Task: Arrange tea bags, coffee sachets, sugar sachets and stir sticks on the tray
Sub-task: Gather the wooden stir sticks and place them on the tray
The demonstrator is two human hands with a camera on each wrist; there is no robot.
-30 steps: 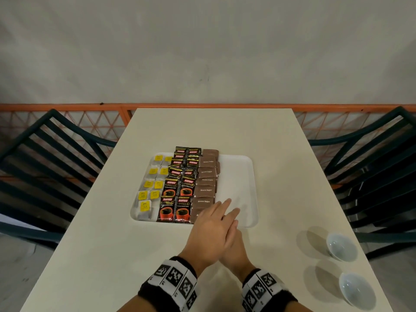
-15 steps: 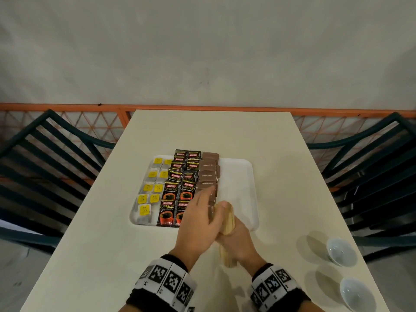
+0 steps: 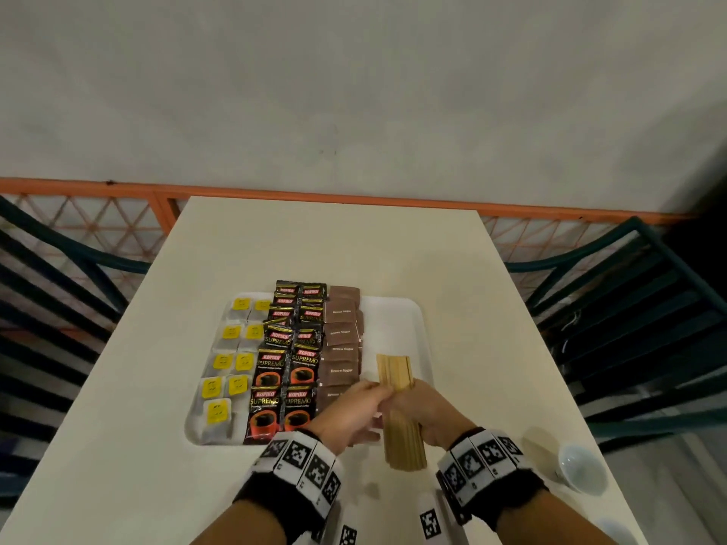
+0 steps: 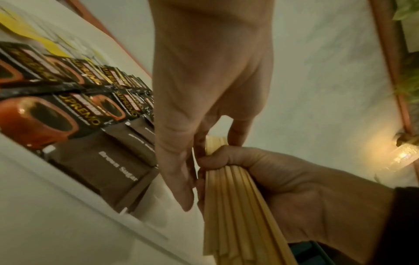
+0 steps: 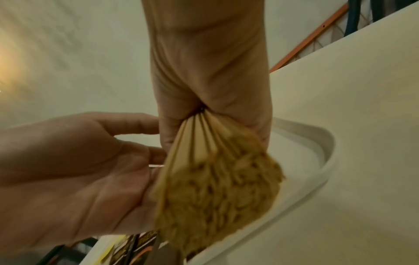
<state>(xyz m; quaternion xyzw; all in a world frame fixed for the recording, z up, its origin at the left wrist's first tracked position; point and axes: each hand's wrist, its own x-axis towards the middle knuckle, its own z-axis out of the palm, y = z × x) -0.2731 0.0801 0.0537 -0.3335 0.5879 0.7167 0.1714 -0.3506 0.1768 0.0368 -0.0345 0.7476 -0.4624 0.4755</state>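
Note:
A white tray [image 3: 397, 320] holds tea bags [image 3: 230, 363] with yellow tags on its left, black coffee sachets [image 3: 287, 367] in the middle and brown sugar sachets [image 3: 341, 340] beside them. The tray's right strip is bare. My right hand [image 3: 425, 411] grips a thick bundle of wooden stir sticks [image 3: 395, 373] around its middle, above the tray's near right corner. My left hand [image 3: 350, 411] lies with straight fingers against the bundle's left side. In the left wrist view the left hand's fingers [image 4: 181, 179] touch the sticks [image 4: 233, 215]. The right wrist view shows the sticks' fanned ends [image 5: 215, 179].
The cream table [image 3: 334, 245] extends beyond the tray. Two small white bowls [image 3: 580, 472] stand near its right front edge. Dark green slatted chairs [image 3: 59, 308] flank both long sides, and an orange railing [image 3: 354, 194] runs behind the far end.
A second ago both hands lay overlapped on the table before the tray. The right hand has since lifted the stick bundle forward over the tray's right part, the left hand alongside.

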